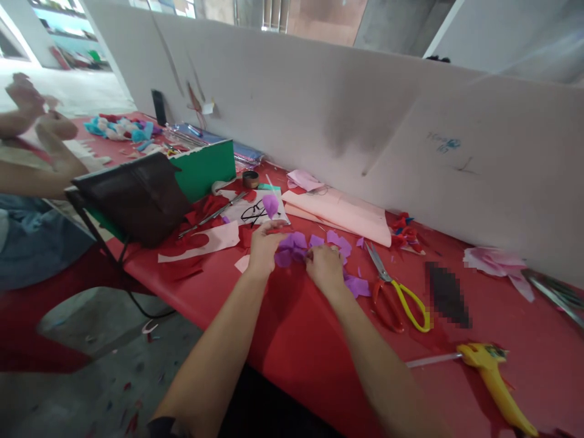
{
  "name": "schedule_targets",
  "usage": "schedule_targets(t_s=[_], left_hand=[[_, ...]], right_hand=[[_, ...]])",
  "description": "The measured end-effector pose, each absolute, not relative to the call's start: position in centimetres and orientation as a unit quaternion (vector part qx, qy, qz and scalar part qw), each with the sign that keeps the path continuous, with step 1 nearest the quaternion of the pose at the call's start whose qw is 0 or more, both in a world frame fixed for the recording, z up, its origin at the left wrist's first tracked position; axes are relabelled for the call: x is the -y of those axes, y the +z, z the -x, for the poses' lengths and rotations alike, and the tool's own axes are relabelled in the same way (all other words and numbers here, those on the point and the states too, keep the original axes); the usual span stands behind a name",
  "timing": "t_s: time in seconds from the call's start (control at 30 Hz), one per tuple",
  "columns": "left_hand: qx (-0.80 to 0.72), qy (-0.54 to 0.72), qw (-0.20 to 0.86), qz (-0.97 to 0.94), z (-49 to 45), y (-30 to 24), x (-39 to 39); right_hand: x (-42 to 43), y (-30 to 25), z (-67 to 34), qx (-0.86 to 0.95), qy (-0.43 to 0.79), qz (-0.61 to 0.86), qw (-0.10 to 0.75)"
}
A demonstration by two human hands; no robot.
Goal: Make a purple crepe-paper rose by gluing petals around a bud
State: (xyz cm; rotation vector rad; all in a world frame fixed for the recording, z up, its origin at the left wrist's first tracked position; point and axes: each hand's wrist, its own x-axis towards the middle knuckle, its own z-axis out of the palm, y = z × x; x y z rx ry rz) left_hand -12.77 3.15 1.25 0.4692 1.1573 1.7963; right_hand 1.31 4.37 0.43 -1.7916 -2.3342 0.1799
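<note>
Both my hands rest on the red table (296, 328), closed around a bunch of purple crepe paper petals (292, 248). My left hand (263, 248) pinches the bunch from the left. From the right, my right hand (325, 267) grips the same purple paper. Loose purple petals (340, 243) lie just behind the hands, and one more piece (356, 286) lies to the right of my right hand. A single purple petal (271, 205) sits farther back on white paper.
Red-and-yellow scissors (395, 292) lie right of my hands, a yellow glue gun (495, 377) nearer the front right. A pink paper roll (340, 213), red scraps (201, 240) and a dark bag (137, 198) lie around. Another person's arms (31, 146) are at far left.
</note>
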Motion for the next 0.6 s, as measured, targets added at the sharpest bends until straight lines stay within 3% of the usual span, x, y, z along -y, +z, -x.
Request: schedule_targets(t_s=[0.6], left_hand=[[-0.517, 0.698, 0.463, -0.177, 13.0, 0.4, -3.7]], right_hand=[[-3.4, 1.2, 0.2, 0.794, 0.054, 0.594, 0.119]])
